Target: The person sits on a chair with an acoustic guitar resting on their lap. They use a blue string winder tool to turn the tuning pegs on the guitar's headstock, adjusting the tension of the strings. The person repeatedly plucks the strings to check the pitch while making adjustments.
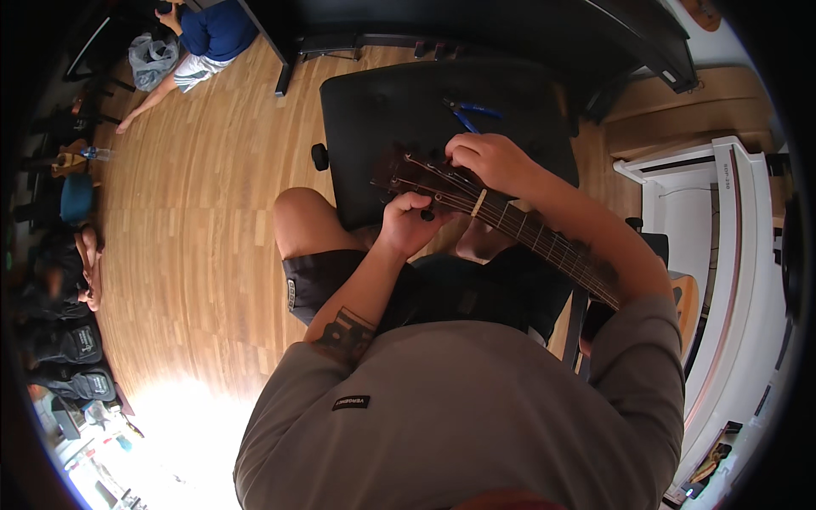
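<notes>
A guitar lies across my lap. Its dark neck slants from lower right up to the headstock, and strings run over a pale nut. My left hand wraps the near edge of the headstock, thumb on top, with a dark tuning peg beside the fingers. At the far edge of the headstock, my right hand has its fingers curled closed; what they pinch is hidden. Blue-handled pliers rest just beyond on a black padded bench.
A black piano-like cabinet stands past the bench. To the right is a white keyboard instrument, with cardboard boxes behind it. Another person sits at the far left by a plastic bag. Black bags line the left side.
</notes>
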`<action>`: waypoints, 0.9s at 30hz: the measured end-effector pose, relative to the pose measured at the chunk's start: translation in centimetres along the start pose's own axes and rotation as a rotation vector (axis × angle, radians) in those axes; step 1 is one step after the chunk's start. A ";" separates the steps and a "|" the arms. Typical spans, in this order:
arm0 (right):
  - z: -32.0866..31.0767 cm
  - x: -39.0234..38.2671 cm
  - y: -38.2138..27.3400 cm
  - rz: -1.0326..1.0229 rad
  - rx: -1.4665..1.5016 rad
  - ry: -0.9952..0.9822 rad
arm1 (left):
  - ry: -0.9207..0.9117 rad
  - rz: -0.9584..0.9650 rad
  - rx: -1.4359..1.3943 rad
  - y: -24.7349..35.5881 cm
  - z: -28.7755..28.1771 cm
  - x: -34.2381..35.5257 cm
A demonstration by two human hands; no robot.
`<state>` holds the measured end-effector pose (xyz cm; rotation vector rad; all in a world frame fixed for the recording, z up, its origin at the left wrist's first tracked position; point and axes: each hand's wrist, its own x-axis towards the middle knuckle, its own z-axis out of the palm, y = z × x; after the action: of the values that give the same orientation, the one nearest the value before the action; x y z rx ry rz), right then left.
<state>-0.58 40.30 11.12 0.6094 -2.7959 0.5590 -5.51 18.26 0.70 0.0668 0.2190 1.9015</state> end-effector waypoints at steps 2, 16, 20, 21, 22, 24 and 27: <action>-0.5 0.0 -0.1 0.070 0.146 -0.015 | 0.005 0.006 0.004 0.1 1.2 0.1; 0.4 1.3 0.5 0.019 0.076 -0.039 | -0.021 -0.050 -0.008 0.9 2.6 -0.5; -0.6 -0.1 0.5 -0.021 0.051 0.106 | 0.016 -0.021 -0.006 0.3 1.6 -0.2; -0.8 -0.4 0.5 -0.011 0.089 0.119 | 0.035 -0.018 -0.013 0.3 1.7 -0.4; -1.0 -0.6 0.3 0.001 0.135 0.131 | 0.061 -0.016 -0.022 0.2 1.8 -0.5; -1.5 -0.7 0.1 0.070 0.164 0.081 | 0.049 -0.012 -0.040 0.1 1.9 -0.3; -1.6 0.2 0.0 0.149 0.267 0.043 | 0.058 -0.027 -0.037 0.2 1.4 -0.3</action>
<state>-0.56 40.87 12.58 0.4321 -2.7624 0.9752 -5.33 18.08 2.13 -0.0164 0.2226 1.8810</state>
